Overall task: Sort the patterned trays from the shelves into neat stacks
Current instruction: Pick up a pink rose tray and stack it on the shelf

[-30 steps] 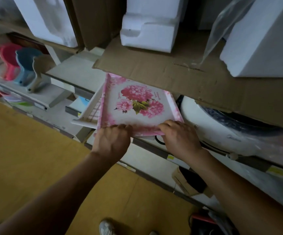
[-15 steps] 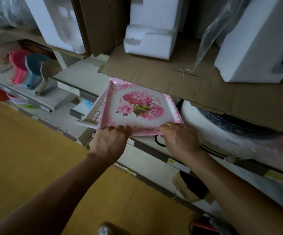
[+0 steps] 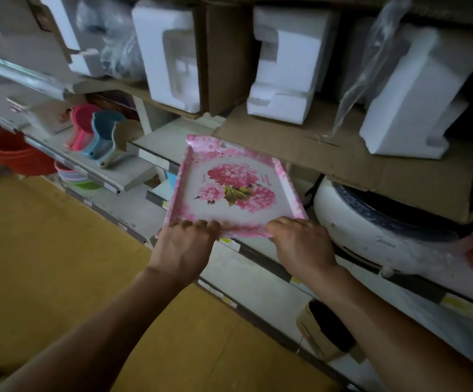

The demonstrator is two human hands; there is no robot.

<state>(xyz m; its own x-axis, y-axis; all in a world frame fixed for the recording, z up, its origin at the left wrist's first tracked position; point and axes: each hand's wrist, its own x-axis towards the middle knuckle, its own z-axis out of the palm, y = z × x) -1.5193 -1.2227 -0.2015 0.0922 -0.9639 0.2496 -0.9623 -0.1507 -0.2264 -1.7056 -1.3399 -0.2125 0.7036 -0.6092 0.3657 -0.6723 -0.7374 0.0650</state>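
At 12 o'clock before the shelf [image 3: 260, 258], we grip the floral tray [image 3: 236, 190]: left hand [image 3: 185, 247] and right hand [image 3: 300, 244] fingers clamped on its near edge.

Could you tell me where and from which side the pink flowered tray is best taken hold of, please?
By its near short rim, from the aisle side. The pink flowered tray lies flat with its far end tucked under the cardboard sheet, so only the near raised edge sticks out. The left hand and right hand already grip that edge near its two corners, which should keep it level.
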